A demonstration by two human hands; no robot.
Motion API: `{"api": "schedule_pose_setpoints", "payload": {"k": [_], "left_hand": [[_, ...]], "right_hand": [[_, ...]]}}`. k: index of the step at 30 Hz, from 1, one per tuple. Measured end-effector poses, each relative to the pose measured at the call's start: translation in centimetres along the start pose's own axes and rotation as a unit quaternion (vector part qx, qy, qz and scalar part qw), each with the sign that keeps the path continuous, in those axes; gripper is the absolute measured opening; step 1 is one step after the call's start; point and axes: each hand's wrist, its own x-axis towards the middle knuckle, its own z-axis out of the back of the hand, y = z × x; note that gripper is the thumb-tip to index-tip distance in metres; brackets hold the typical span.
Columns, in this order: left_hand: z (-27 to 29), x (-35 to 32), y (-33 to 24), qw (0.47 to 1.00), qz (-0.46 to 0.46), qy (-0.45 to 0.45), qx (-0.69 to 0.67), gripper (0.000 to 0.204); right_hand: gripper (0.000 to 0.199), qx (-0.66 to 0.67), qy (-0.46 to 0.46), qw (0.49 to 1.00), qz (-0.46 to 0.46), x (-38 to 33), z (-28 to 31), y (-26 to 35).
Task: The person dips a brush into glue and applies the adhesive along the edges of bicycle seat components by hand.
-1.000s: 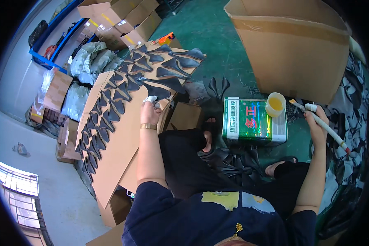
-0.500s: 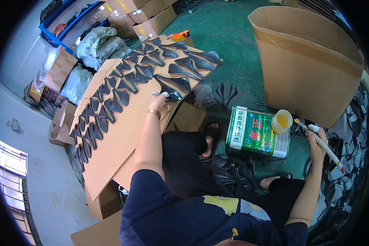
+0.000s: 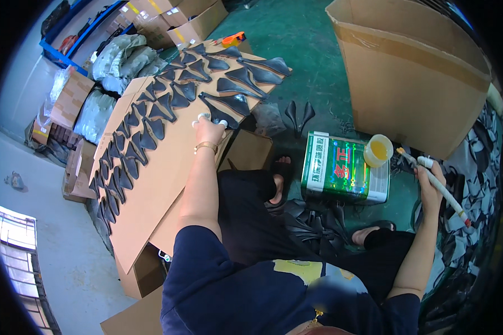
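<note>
Fingers of the left hand [image 3: 209,130], tipped with white covers, are spread at the near edge of a black winged piece [image 3: 238,104] lying on a cardboard sheet [image 3: 167,162]; from where I stand, I can't tell whether they pinch it. Similar dark pieces [image 3: 135,152] line the sheet. Across from it, the right hand [image 3: 428,188] has its fingers curled around a pale brush [image 3: 450,199], tip near the cup [image 3: 369,158] of yellow liquid on a green tin [image 3: 335,170].
</note>
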Motion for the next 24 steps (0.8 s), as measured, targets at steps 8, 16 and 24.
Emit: {"api": "schedule_pose_setpoints", "payload": {"k": [8,16,24], "left_hand": [[1.0,-0.7,-0.4,0.987,-0.140,-0.076,0.036,0.044],[-1.0,-9.4,-10.6,0.901,-0.363,0.204,-0.124,0.031],[-13.6,-20.9,-8.4,0.708,-0.355,0.584,0.178,0.032]], "right_hand": [[0.019,-0.025,0.010,0.999,0.030,0.1,-0.9,-0.5],[0.023,-0.109,-0.050,0.993,0.007,2.5,-1.4,-7.8],[0.030,0.182,0.154,0.965,-0.106,1.5,-0.7,-0.4]]}}
